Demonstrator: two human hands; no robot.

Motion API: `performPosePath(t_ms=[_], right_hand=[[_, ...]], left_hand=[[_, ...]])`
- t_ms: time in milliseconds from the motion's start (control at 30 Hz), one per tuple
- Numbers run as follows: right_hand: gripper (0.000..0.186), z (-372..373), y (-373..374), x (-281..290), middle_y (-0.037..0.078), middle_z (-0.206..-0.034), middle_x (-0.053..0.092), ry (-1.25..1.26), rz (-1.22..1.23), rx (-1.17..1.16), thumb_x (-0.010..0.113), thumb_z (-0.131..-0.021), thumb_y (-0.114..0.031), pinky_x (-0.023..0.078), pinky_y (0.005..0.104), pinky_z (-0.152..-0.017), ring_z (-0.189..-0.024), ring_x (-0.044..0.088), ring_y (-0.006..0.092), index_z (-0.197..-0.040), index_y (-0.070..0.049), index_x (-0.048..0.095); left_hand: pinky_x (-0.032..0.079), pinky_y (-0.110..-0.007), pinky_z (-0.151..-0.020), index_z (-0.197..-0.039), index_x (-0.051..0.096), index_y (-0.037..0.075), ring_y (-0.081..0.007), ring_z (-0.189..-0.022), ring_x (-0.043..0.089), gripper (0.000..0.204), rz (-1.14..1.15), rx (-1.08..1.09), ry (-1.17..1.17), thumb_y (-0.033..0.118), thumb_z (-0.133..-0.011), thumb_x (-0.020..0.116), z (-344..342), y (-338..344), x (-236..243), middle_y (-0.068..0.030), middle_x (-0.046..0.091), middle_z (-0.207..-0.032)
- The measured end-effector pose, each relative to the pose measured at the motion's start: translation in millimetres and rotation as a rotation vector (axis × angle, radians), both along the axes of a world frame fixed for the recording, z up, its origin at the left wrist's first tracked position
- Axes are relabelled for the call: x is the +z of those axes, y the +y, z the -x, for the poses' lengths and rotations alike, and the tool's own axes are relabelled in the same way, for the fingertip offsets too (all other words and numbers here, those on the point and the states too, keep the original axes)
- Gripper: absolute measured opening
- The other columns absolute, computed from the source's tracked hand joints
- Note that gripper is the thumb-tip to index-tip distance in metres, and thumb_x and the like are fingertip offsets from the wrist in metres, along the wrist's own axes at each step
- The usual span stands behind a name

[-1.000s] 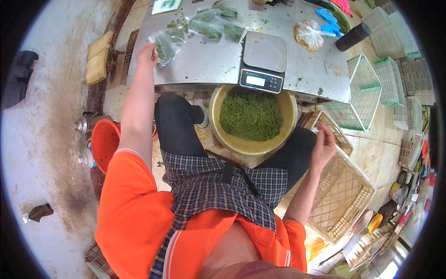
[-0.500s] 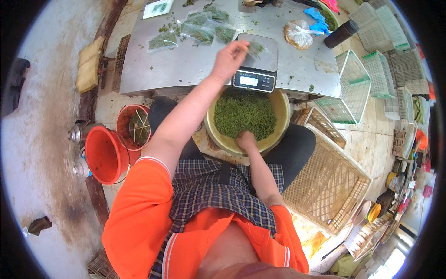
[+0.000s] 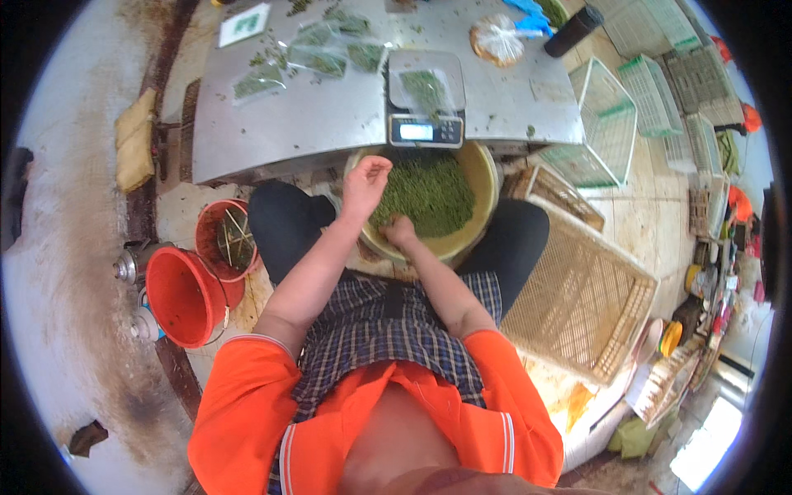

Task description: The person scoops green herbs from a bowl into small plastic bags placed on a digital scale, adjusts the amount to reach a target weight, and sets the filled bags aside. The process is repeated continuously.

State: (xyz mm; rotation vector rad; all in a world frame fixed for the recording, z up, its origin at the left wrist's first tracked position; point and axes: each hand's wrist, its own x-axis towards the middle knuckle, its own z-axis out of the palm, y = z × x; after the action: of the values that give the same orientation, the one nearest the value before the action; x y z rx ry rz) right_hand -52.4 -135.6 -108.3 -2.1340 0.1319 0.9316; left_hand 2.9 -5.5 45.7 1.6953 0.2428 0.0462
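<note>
A wide yellowish basin (image 3: pixel 487 194) stands between my knees, filled with small green berries (image 3: pixel 433 194) that look like green peppercorns. Above its left rim is my left hand (image 3: pixel 364 188), fingers curled together, with nothing visible in them. My right hand (image 3: pixel 399 232) rests at the near left part of the heap, its fingers curled down against the berries; what they hold is hidden. Behind the basin, a digital scale (image 3: pixel 425 130) with a lit display stands at the table edge. A clear plastic bag of green berries (image 3: pixel 423 89) lies on its pan, overhanging toward the display.
On the metal table (image 3: pixel 330 124) lie several filled bags (image 3: pixel 318 59), a white tray (image 3: pixel 244 25), a knotted bag of brown stuff (image 3: pixel 497 40) and a black bottle (image 3: pixel 574 31). Red buckets (image 3: pixel 183 297) stand left; plastic crates (image 3: pixel 577 297) stand right.
My left hand has let go of the bag over the scale and drawn back toward me, above the basin. The bag now lies on the pan. My right hand stays at the berries.
</note>
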Motion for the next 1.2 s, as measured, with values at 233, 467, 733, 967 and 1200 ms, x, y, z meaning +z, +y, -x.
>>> performPosePath(t_ms=[233, 467, 733, 967, 1200], right_hand=[[0.015, -9, -26, 82, 0.009, -0.091, 0.064, 0.511, -0.928, -0.677, 0.048, -0.091, 0.001, 0.053, 0.0289, -0.059, -0.074, 0.063, 0.0184, -0.102, 0.000, 0.058], [0.022, 1, -31, 119, 0.013, -0.103, 0.060, 0.315, -0.884, -0.902, 0.047, -0.096, -0.004, 0.057, 0.0314, -0.078, -0.088, 0.063, 0.0227, -0.115, 0.004, 0.054], [0.020, -35, -30, 197, 0.013, -0.106, 0.056, 0.175, -1.287, -1.162, 0.051, -0.092, 0.001, 0.054, 0.0376, -0.090, -0.097, 0.058, 0.0233, -0.110, 0.009, 0.053], [0.032, -129, -26, 245, 0.019, -0.118, 0.047, 0.064, -1.374, -1.165, 0.051, -0.096, -0.013, 0.046, 0.0460, -0.098, -0.101, 0.053, 0.0299, -0.116, 0.010, 0.045], [0.028, -40, -31, 152, 0.009, -0.111, 0.063, 0.010, -0.502, -0.798, 0.058, -0.089, -0.017, 0.048, 0.0431, -0.090, -0.104, 0.059, 0.0210, -0.114, -0.004, 0.062]], left_hand=[[0.051, -0.028, -0.072, -0.110, 0.063, 0.003, -0.0144, -0.084, 0.063, 0.023, 0.037, -0.149, 0.403, 0.015, -0.091, 0.060, 40, -12, -60, -0.0084, 0.067, -0.094], [0.052, -0.028, -0.066, -0.101, 0.066, 0.002, -0.0145, -0.076, 0.065, 0.017, 0.112, -0.169, 0.286, 0.007, -0.086, 0.060, 47, -14, -90, -0.0062, 0.068, -0.087], [0.050, -0.027, -0.072, -0.103, 0.064, 0.001, -0.0137, -0.081, 0.063, 0.017, 0.042, -0.082, 0.277, 0.006, -0.088, 0.061, 44, -6, -80, -0.0071, 0.067, -0.090], [0.050, -0.026, -0.071, -0.103, 0.064, 0.000, -0.0126, -0.080, 0.063, 0.016, 0.192, -0.085, 0.338, 0.007, -0.089, 0.061, 43, -11, -71, -0.0060, 0.066, -0.092], [0.050, -0.026, -0.073, -0.106, 0.064, 0.003, -0.0132, -0.088, 0.063, 0.018, 0.300, 0.004, 0.311, 0.011, -0.090, 0.061, 44, 1, -74, -0.0051, 0.066, -0.096]])
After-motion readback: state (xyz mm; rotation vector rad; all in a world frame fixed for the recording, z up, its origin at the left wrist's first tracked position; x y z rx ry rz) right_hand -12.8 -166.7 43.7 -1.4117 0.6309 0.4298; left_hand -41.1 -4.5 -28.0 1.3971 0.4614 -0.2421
